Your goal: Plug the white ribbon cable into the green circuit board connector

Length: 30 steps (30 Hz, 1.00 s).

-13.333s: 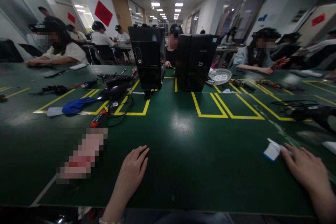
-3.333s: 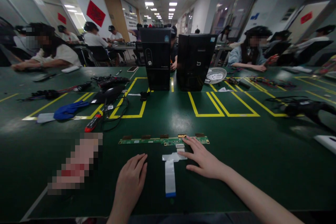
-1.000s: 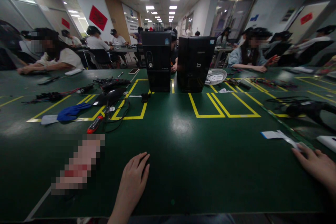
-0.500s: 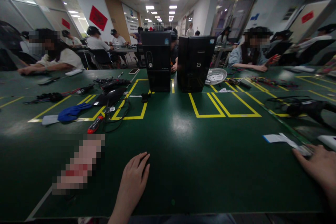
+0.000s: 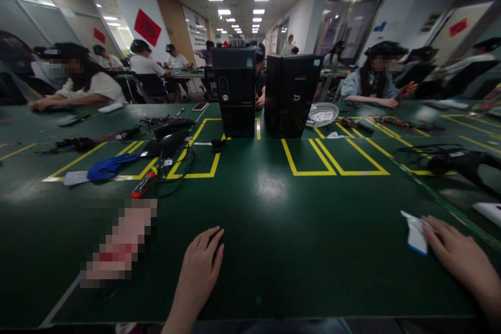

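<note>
Right hand [image 5: 460,261] sits by the right end of the near edge of the dark green tabletop [image 5: 313,250], fingers [image 5: 432,228] stretched out loosely, tips touching the right side of the white flat ribbon cable with a blue end [image 5: 413,229], not closed round it. The cable lies just left of those fingertips, long axis running from far edge to near edge, blue tip nearest the person. Left hand [image 5: 199,266] lies flat, palm down, mid near edge, holding nothing, well apart from the cable. Bare tabletop between the hands; a white flat object [image 5: 489,212] waits near the right edge.
</note>
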Available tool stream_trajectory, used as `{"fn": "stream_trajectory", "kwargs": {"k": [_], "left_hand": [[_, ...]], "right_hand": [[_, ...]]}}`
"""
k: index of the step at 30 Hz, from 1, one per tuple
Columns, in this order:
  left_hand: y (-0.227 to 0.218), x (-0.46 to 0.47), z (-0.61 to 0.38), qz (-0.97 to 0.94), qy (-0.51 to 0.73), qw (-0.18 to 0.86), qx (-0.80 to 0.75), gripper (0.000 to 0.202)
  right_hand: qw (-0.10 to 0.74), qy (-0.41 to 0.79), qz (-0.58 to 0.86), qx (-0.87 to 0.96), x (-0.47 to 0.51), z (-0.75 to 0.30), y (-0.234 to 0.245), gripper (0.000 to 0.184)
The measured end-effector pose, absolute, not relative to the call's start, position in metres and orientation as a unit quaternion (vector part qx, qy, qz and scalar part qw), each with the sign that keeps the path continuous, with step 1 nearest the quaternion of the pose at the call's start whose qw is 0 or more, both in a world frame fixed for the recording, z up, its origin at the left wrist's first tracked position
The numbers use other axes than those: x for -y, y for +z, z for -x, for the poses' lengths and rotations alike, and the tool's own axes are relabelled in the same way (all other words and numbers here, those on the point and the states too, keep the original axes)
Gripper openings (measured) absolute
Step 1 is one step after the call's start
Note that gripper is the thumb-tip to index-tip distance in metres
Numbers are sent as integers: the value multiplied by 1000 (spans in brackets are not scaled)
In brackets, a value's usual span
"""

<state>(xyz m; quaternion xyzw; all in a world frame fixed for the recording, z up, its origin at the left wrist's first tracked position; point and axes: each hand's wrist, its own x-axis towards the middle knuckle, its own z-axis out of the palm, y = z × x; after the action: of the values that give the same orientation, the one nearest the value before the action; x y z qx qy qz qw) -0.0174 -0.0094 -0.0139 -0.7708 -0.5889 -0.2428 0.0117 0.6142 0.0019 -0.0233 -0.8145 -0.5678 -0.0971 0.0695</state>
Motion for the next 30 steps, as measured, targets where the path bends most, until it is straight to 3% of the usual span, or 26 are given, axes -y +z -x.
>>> {"fn": "stream_trajectory", "kwargs": {"k": [3, 9, 19, 30], "left_hand": [[-14, 9, 17, 769, -241, 12, 592, 36], [-14, 9, 16, 770, -238, 7, 593, 36], [-11, 9, 15, 770, -251, 4, 587, 34], [-14, 8, 16, 769, -245, 11, 590, 34]], "right_hand": [[115, -44, 769, 627, 7, -580, -28, 62], [180, -60, 648, 738, 20, -464, -31, 51], [157, 90, 493, 851, 20, -264, -3, 53], [130, 155, 429, 880, 22, -239, 11, 58]]}}
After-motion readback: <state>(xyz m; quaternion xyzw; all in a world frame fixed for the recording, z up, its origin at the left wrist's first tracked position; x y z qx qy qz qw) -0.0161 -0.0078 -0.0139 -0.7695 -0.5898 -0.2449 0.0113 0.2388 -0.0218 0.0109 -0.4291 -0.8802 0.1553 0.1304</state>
